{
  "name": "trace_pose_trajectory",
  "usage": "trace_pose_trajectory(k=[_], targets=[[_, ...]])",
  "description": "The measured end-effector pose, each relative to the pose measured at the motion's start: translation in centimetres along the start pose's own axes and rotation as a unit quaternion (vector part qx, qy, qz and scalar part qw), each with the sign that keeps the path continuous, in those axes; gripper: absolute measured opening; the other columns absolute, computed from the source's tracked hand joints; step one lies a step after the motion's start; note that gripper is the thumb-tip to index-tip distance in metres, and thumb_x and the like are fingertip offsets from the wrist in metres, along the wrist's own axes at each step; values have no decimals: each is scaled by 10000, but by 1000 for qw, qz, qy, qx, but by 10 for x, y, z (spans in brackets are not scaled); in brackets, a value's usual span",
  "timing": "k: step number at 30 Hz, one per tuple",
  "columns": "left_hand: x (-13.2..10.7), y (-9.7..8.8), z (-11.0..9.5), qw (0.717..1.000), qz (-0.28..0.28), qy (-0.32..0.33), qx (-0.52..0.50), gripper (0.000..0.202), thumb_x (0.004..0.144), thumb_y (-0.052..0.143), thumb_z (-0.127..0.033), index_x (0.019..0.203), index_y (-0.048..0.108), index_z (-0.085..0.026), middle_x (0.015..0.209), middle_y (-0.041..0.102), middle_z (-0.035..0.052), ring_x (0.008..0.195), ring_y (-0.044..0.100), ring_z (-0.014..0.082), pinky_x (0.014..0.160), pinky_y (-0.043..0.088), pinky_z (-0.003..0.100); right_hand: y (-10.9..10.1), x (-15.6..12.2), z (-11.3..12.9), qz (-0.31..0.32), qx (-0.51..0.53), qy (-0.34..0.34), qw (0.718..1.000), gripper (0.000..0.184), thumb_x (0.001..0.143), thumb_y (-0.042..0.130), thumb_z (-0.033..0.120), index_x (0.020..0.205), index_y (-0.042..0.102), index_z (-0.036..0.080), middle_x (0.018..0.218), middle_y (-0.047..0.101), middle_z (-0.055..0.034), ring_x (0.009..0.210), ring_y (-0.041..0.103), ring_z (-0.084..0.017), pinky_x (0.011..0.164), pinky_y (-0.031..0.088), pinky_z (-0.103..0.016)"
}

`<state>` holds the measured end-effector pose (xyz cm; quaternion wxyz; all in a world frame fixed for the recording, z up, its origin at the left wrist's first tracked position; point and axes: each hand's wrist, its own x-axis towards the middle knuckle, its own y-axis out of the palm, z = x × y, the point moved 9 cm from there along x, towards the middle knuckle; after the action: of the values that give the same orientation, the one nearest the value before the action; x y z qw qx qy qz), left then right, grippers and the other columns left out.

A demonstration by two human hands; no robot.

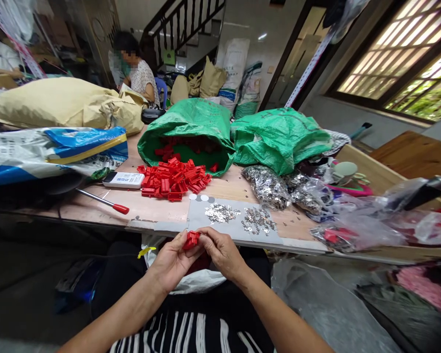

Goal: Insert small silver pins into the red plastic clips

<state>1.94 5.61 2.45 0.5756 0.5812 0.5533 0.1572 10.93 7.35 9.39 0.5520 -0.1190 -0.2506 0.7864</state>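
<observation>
Between my two hands, just in front of the table edge, is a small red plastic part (191,239). My left hand (172,260) is closed around it from the left, thumb on its side. The fingers of my right hand (222,252) pinch at its right end; whether they also hold a small metal piece is hidden. Behind my hands lies a grey sheet (198,215) bearing two heaps of small metal pieces, a left heap (220,213) and a right heap (259,220). A pile of similar red plastic parts (174,179) spills from an open green sack (191,120).
A lever with a red handle (120,209) juts over the table's front left. Beside the pile lies a white device (123,180). Another green sack (279,137) and clear bags of metal pieces (266,186) stand right. A person (141,73) sits at the back.
</observation>
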Motion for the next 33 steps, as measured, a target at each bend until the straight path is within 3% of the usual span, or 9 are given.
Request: trace_pose_trajectory(k=[4,8,13,15,17,19,22,28,33], targets=[[0,-7,6,1000,-6,-4,22,89,867,558,-177,822,618,-129,827,711,87,794,700,170,803,556,306,5,-4,-6,9,-28,12,999,261,831,606,368,1041,588,212,681,597,36,569,501,-102,569,390,-196],[0,-17,13,999,-3,-7,42,99,826,626,-226,758,599,-158,794,708,57,781,693,174,854,530,360,10,-6,-11,15,-81,6,997,233,822,616,330,1022,594,213,659,588,34,584,515,-112,567,373,-201],[10,-62,6,983,-77,29,165,205,679,769,-277,747,609,-169,754,697,14,730,676,145,820,502,310,22,6,-17,99,-147,0,984,301,811,640,336,1095,591,251,707,623,41,630,565,-118,585,374,-205],[15,-80,-4,964,-110,70,232,312,582,828,-248,827,650,-174,803,706,31,797,673,177,835,484,321,19,20,-17,90,-163,-7,983,318,834,615,338,1138,568,255,776,648,30,700,595,-130,636,406,-218],[19,-88,-13,949,-103,107,279,391,554,840,-234,904,676,-173,988,706,82,993,633,219,927,433,334,15,38,-14,58,-198,-25,978,300,866,572,305,1160,557,250,931,662,-6,844,612,-150,742,434,-244],[21,-92,-16,941,-91,114,306,413,567,830,-244,947,686,-168,1120,670,121,1124,566,254,984,387,350,14,58,-11,39,-247,-42,967,313,887,530,263,1199,540,244,1107,625,-43,991,593,-169,843,433,-273],[20,-97,-19,935,-107,117,316,393,588,812,-273,948,691,-166,1159,647,147,1160,534,286,1001,364,377,19,89,-12,37,-321,-40,945,370,895,492,219,1264,496,244,1223,565,-68,1074,568,-194,871,442,-302],[16,-95,-15,935,-116,76,325,374,581,801,-326,911,686,-191,1103,640,117,1109,538,270,909,419,364,34,135,-21,56,-392,-2,918,403,899,467,233,1301,454,260,1270,534,-75,1044,586,-215,829,461,-330],[16,-95,-15,935,-124,58,326,396,602,789,-378,918,662,-178,1032,632,88,1032,552,229,844,441,318,34,148,-23,48,-390,12,920,321,902,470,248,1218,524,226,1190,589,-77,1021,593,-213,828,450,-316]])
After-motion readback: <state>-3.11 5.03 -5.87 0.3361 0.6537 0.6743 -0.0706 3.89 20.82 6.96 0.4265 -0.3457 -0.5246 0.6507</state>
